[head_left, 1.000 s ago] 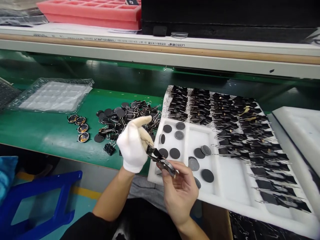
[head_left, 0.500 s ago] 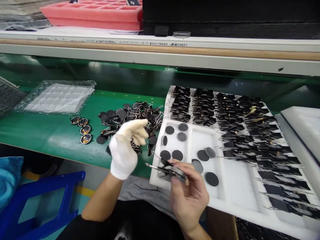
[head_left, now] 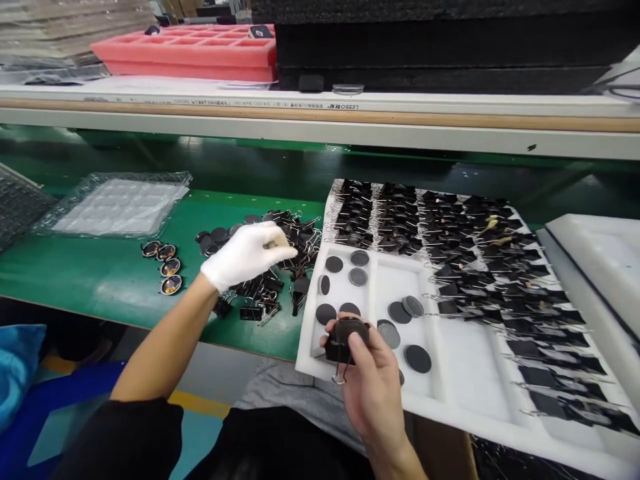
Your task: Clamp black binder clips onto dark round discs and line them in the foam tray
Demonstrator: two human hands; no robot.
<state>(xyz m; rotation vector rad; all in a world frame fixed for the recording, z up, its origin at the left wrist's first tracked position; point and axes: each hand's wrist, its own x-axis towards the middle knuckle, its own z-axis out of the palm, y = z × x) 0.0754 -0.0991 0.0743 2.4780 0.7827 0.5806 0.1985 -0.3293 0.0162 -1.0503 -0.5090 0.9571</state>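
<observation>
My left hand (head_left: 250,252), in a white glove, is over the pile of black binder clips (head_left: 267,287) on the green bench. Its fingers are curled with the thumb pressed toward them; whatever they may pinch is hidden. My right hand (head_left: 373,380) is bare and holds a round dark disc (head_left: 351,328), thumb on its face, with a black binder clip (head_left: 336,350) clamped at its side. The clip's wire handles point down toward me. Under this hand lies the white foam tray (head_left: 310,363) with several loose dark discs (head_left: 417,359).
Rows of clipped discs (head_left: 450,267) fill the tray's back and right side. Left of the pile lie several ringed round parts (head_left: 171,267) and a clear plastic tray (head_left: 117,203). A shelf edge (head_left: 300,123) crosses behind, carrying a pink foam tray (head_left: 185,57).
My left hand has moved up and forward over the clips, its fingers curling in. My right hand has turned the disc and clip, so the wire handles now point down instead of left.
</observation>
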